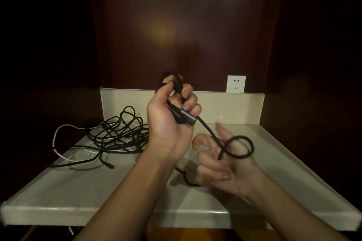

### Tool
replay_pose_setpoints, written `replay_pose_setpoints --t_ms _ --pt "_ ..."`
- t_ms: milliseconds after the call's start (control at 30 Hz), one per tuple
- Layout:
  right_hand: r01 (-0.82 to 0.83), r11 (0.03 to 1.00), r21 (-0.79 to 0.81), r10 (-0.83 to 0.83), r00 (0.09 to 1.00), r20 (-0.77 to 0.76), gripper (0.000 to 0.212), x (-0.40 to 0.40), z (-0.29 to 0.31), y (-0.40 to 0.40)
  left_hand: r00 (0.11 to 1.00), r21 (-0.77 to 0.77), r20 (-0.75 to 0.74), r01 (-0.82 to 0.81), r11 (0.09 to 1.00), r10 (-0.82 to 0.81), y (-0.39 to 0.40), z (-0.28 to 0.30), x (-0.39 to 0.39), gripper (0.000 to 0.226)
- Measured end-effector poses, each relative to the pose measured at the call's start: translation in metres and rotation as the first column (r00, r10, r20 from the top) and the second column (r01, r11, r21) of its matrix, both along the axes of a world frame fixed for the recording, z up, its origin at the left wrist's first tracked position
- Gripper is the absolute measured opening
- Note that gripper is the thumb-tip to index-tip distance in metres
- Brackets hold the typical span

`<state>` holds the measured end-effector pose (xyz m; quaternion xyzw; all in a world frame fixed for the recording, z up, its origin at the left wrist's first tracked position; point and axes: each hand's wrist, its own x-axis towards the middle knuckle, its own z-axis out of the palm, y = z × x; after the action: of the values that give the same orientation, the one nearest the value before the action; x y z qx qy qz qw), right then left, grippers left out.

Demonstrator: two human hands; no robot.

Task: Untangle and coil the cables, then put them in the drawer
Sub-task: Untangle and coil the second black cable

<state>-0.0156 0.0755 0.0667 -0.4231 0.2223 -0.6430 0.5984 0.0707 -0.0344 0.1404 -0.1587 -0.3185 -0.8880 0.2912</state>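
Two hands work one black cable (207,130) above the counter (98,197): the left hand (170,123) grips its coiled turns, while the slack runs down-right to loop over the loosely curled right hand (225,162), the tangled pile (117,135) well left

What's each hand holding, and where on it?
Left hand grips the black cable at its coiled loops, near the grey connector. Right hand has the free length looped around its fingers; blurred.
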Motion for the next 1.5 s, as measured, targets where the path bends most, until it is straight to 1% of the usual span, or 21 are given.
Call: replay_pose_setpoints --t_ms 67,133,200,267,333,400,433,500,600,700,767,833,900,933,967,1033,1067,1200,1267,1367,1500 --pt "0.103 0.993 0.052 -0.112 0.967 0.227 0.086 0.004 -0.009 0.000 0.993 0.066 -0.037 -0.113 0.991 0.115 -0.009 0.005 -0.002 0.022" --pt "0.415 0.894 0.169 -0.447 0.852 0.272 0.095 0.007 -0.011 0.004 0.966 0.078 -0.045 -0.250 0.965 0.253 -0.018 0.008 -0.002 0.026" --pt "0.759 0.631 0.163 -0.760 0.646 -0.070 0.082 0.005 -0.011 0.005 0.929 0.039 -0.031 -0.368 0.929 0.369 -0.020 0.004 -0.003 0.025" --pt "0.931 0.289 -0.223 -0.826 0.124 -0.550 0.065 0.006 -0.008 0.000 0.897 0.000 -0.026 -0.442 0.897 0.441 -0.016 -0.004 -0.007 0.018" --pt "0.808 0.152 -0.569 -0.675 -0.336 -0.657 0.074 0.011 -0.002 -0.007 0.879 -0.043 -0.043 -0.476 0.878 0.474 -0.010 -0.011 -0.012 0.005" --pt "0.652 0.161 -0.741 -0.419 -0.635 -0.649 0.073 0.018 0.007 -0.015 0.887 -0.058 -0.059 -0.462 0.885 0.459 -0.003 -0.015 -0.016 0.007" --pt "0.597 0.186 -0.780 -0.266 -0.734 -0.625 0.068 0.022 0.013 -0.020 0.896 -0.057 -0.064 -0.443 0.895 0.439 0.000 -0.017 -0.017 0.008" --pt "0.538 0.201 -0.818 -0.112 -0.817 -0.565 0.059 0.022 0.020 -0.028 0.915 -0.066 -0.073 -0.401 0.914 0.396 0.006 -0.018 -0.018 0.007" --pt "0.370 0.135 -0.919 -0.204 -0.897 -0.391 0.037 0.008 0.017 -0.035 0.948 -0.055 -0.057 -0.315 0.947 0.312 0.009 -0.016 -0.014 0.011" --pt "0.274 0.174 -0.946 -0.393 -0.861 -0.322 0.016 -0.003 0.008 -0.034 0.957 -0.041 -0.014 -0.288 0.957 0.288 0.008 -0.010 -0.011 0.006" --pt "0.399 0.301 -0.866 -0.491 -0.714 -0.500 0.016 -0.008 0.003 -0.030 0.951 -0.063 0.015 -0.308 0.949 0.309 0.004 -0.010 -0.011 0.014" --pt "0.564 0.508 -0.651 -0.578 -0.337 -0.743 0.024 -0.011 0.001 -0.022 0.945 -0.075 0.033 -0.321 0.944 0.324 -0.002 -0.011 -0.011 0.016" --pt "0.597 0.638 -0.487 -0.619 0.020 -0.785 0.022 -0.016 0.006 -0.013 0.953 -0.058 0.039 -0.299 0.952 0.302 -0.006 -0.011 -0.010 0.020" --pt "0.589 0.652 -0.477 -0.635 0.080 -0.769 0.013 -0.020 0.007 -0.009 0.960 -0.038 0.041 -0.275 0.961 0.276 -0.007 -0.010 -0.009 0.022" --pt "0.590 0.629 -0.505 -0.660 0.063 -0.748 0.009 -0.023 0.007 -0.006 0.970 -0.012 0.042 -0.241 0.970 0.241 -0.007 -0.009 -0.009 0.024" --pt "0.590 0.557 -0.585 -0.681 -0.078 -0.728 0.016 -0.026 0.006 -0.004 0.984 0.055 0.044 -0.176 0.983 0.174 -0.004 -0.008 -0.011 0.025" --pt "0.599 0.549 -0.582 -0.690 -0.068 -0.721 0.019 -0.024 0.005 -0.003 0.986 0.083 0.042 -0.165 0.983 0.162 -0.003 -0.007 -0.012 0.024" --pt "0.640 0.689 -0.341 -0.634 0.303 -0.712 0.020 -0.009 0.005 0.003 0.944 0.028 -0.031 -0.326 0.945 0.327 -0.004 -0.006 -0.024 0.013" --pt "0.621 0.738 -0.263 -0.568 0.362 -0.739 0.015 -0.004 0.005 0.007 0.801 -0.180 -0.165 -0.598 0.781 0.575 -0.004 -0.011 -0.028 0.009" --pt "0.615 0.750 -0.243 -0.503 0.293 -0.813 0.010 0.003 0.004 0.009 0.528 -0.453 -0.432 -0.828 0.331 0.731 -0.005 -0.025 -0.029 0.016" --pt "0.579 0.780 -0.236 -0.412 0.192 -0.891 0.008 0.008 0.004 0.009 0.533 -0.680 -0.541 -0.732 0.034 0.650 -0.014 -0.038 -0.028 0.028"
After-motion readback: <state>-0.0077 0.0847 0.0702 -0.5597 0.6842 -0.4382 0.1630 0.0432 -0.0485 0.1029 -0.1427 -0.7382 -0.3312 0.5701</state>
